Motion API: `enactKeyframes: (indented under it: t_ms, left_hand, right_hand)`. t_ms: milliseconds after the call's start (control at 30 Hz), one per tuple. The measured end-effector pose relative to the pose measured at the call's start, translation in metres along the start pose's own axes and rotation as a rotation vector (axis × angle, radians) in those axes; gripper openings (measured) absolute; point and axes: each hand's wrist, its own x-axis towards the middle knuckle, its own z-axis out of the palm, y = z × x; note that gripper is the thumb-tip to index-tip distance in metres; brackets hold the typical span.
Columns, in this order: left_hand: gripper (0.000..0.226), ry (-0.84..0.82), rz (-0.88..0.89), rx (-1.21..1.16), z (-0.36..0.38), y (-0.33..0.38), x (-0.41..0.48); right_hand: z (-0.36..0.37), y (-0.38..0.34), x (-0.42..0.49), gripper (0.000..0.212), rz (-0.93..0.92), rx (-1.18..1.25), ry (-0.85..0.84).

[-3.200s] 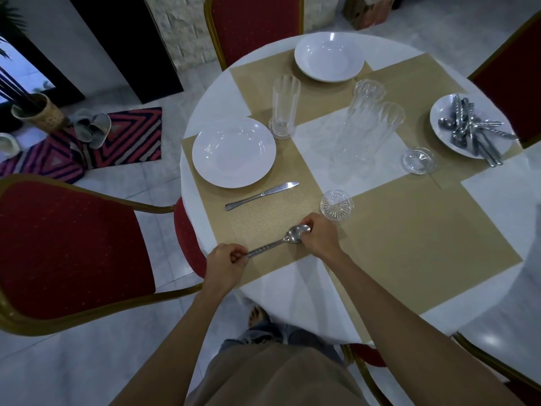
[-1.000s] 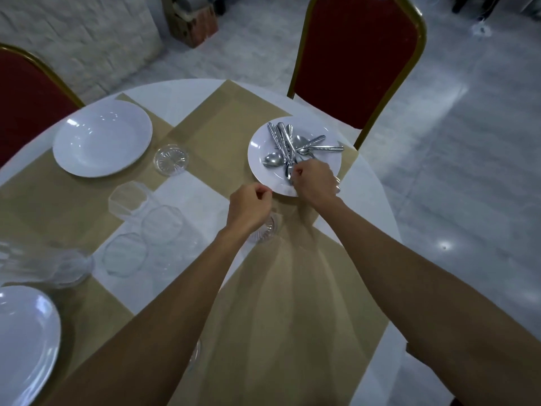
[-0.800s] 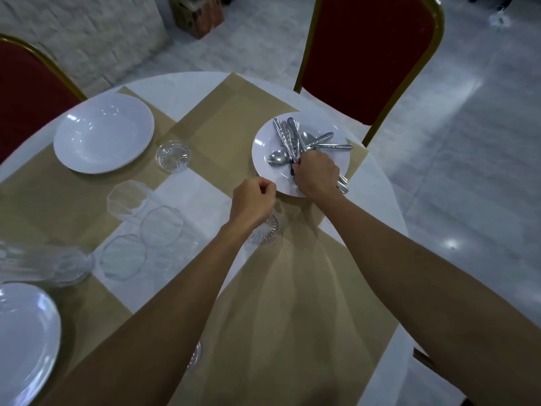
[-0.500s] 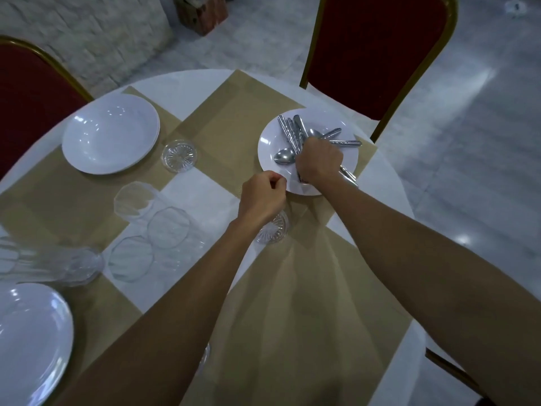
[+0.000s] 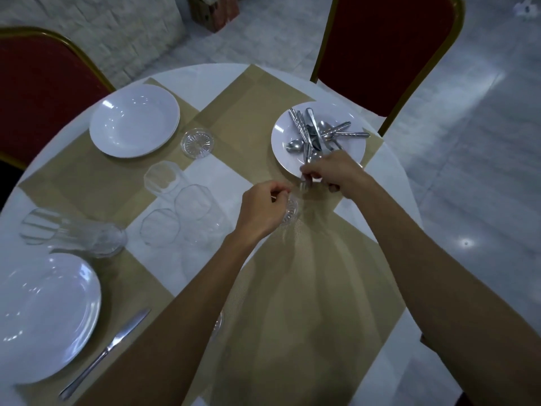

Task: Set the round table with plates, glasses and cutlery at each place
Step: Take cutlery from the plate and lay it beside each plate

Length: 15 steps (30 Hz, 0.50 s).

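Lying beside round white plate (image 5: 44,317) at left desk (image 5: 11,221) edge: silver knife (image 5: 102,356). Hovering curled, gripping nothing, over small clear glass dish (image 5: 291,212): left hand (image 5: 262,212). Pinching silver cutlery pieces (image 5: 305,184) at near rim of far white plate (image 5: 281,133): right hand (image 5: 336,174).

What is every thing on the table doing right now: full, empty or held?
Right hand, pinching one cutlery piece.
Left hand, curled, holding nothing visible.
Cutlery plate, holding the cutlery pile.
Far plate, empty.
Near plate, empty.
Knife, lying flat beside near plate.
Three middle glasses, upright, empty.
Small glass dish, empty.
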Motion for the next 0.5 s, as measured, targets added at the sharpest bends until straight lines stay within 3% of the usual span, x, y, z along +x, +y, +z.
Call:
enactKeyframes:
  t_ms: [200,500]
  left_hand:
    - [0.019,0.002,0.090,0.024,-0.005,-0.010,-0.058]
    - [0.028,-0.136,0.274,0.287,-0.023,-0.068,-0.181]
  right_hand:
    - [0.020,0.046,-0.092,0.023,-0.022,-0.087,-0.142]
    - [0.078,0.094,-0.207,0.006,-0.087,-0.270,-0.377]
